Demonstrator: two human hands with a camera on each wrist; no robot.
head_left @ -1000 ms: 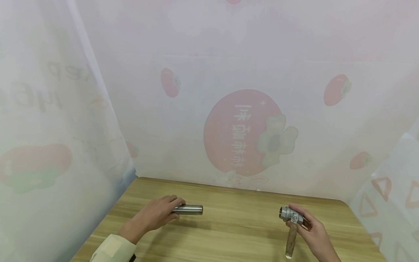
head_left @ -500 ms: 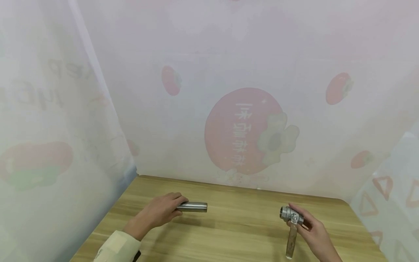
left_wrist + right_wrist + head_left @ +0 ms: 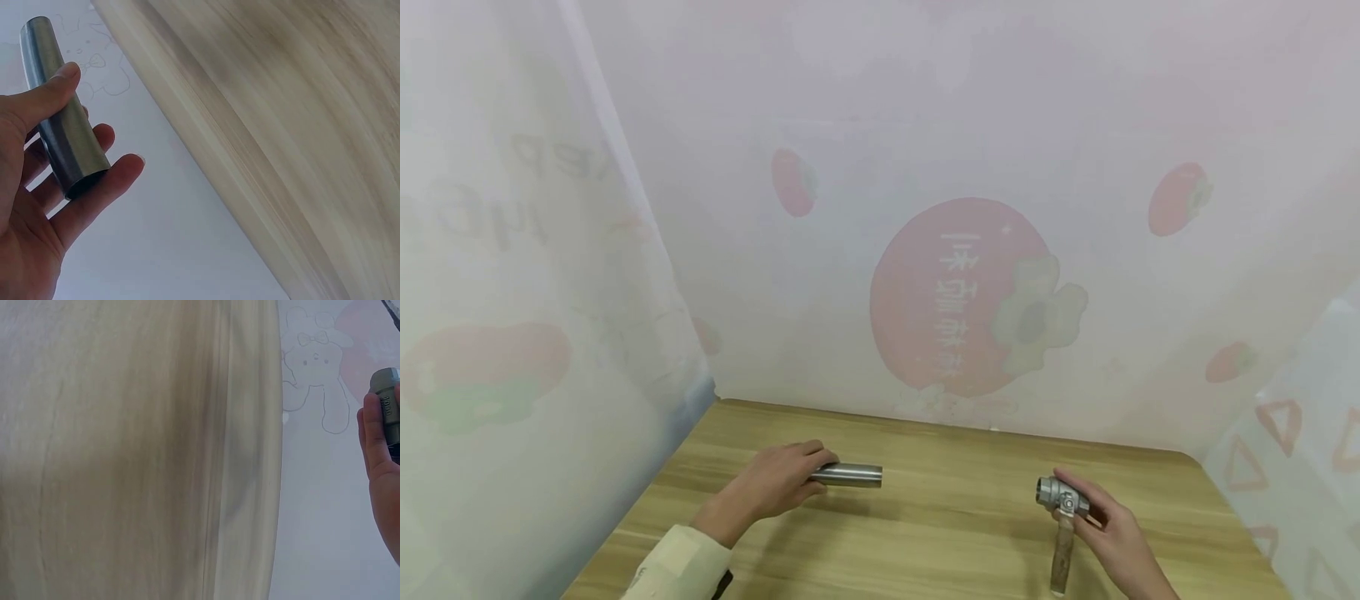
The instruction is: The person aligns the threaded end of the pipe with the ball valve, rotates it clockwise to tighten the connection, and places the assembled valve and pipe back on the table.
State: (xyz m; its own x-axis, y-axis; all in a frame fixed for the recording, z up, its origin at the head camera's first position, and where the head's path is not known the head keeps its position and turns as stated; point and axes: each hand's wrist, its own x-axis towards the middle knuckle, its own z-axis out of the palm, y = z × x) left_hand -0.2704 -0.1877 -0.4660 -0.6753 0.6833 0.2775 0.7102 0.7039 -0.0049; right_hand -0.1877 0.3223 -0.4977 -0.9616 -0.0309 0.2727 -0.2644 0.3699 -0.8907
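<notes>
In the head view my left hand (image 3: 782,481) grips a smooth metal pipe (image 3: 853,475) above the table, its free end pointing right. The left wrist view shows the thumb on one side of the hollow pipe (image 3: 69,134) and the fingers curled behind and under it. At the right, my right hand (image 3: 1108,525) holds a metal ball valve (image 3: 1060,493) by its body, with an open threaded end facing left. The valve's lever handle (image 3: 1062,557) hangs downward. Only part of the ball valve (image 3: 389,406) and right hand (image 3: 378,462) shows in the right wrist view.
Beneath both hands is a wood-grain table (image 3: 940,533). A pale curtain (image 3: 820,317) printed with red fruit and lettering stands behind its far edge, with similar sheets to the left (image 3: 497,283) and right (image 3: 1315,467).
My left hand has moved a little to the right with the pipe. My right hand has shifted slightly left with the ball valve, most visibly in the last half second.
</notes>
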